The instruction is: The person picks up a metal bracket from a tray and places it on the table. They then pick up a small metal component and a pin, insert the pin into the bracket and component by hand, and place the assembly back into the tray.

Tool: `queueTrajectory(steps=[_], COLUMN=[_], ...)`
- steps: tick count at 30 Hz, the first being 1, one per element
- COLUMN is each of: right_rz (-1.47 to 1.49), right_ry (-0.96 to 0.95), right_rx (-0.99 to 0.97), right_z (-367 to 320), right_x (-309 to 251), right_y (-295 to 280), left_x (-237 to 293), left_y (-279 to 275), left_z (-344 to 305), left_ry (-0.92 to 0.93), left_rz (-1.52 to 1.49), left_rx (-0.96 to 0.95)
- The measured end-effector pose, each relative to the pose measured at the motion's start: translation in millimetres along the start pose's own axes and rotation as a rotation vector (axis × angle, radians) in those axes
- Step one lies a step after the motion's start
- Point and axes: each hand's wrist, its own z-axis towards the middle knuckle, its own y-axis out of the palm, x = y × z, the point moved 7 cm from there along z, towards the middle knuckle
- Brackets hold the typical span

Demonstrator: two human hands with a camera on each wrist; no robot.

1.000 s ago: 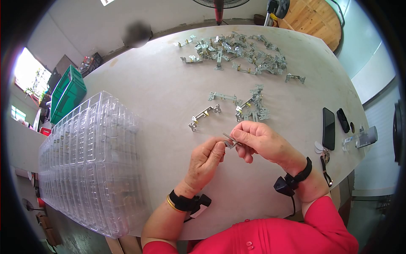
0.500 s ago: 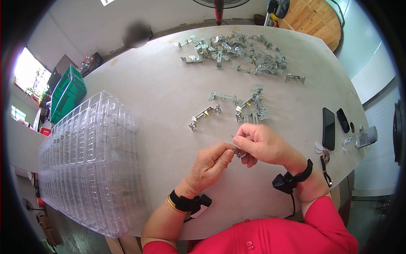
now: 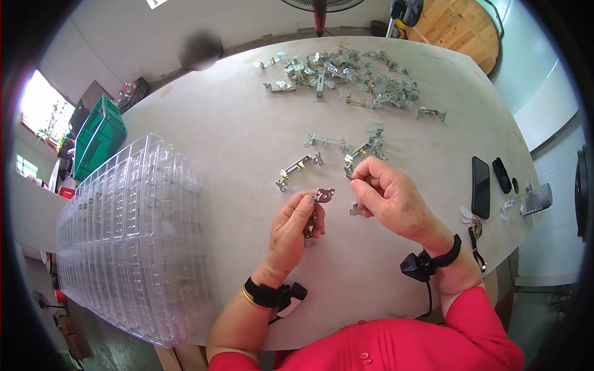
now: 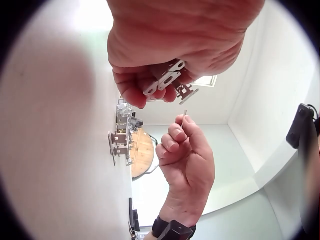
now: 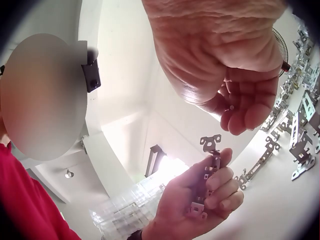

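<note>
My left hand grips a metal bracket with its fingers curled round it; the flat holed end sticks out past the thumb. In the right wrist view the same bracket stands upright in the left hand. The right hand is to the right, apart from that bracket. Seen from the left wrist, the right hand pinches a thin metal pin between thumb and forefinger. Several loose brackets lie just beyond the right hand, which hides part of them.
Clear plastic trays are stacked at the left, with a green crate behind. A large heap of brackets covers the table's far part. A phone, keys and a clear bottle lie at the right.
The hands have separated: the left moved back to the left with the bracket, now more visible, and the right moved slightly up and right.
</note>
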Motion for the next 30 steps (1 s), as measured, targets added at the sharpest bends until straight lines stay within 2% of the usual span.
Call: queueTrajectory(steps=[13,15,20,24,30], right_rz=[-0.001,-0.037,0.014,0.004,-0.056], right_ry=[-0.017,-0.083,-0.025,0.007,-0.039], right_rx=[-0.04,-0.045,-0.071,-0.108,-0.109], right_z=[0,0,-1,-2,-3], right_x=[7,4,5,9,8], right_y=[6,8,13,14,14], left_x=[0,0,-1,-1,0], left_y=[-1,-1,-6,-8,-6], left_z=[1,1,5,5,6], left_ry=[-0.021,-0.034,-0.005,0.01,0.046], left_rz=[-0.055,-0.061,-0.223,-0.214,-0.257], left_rx=[-0.008,-0.007,0.055,0.072,0.049])
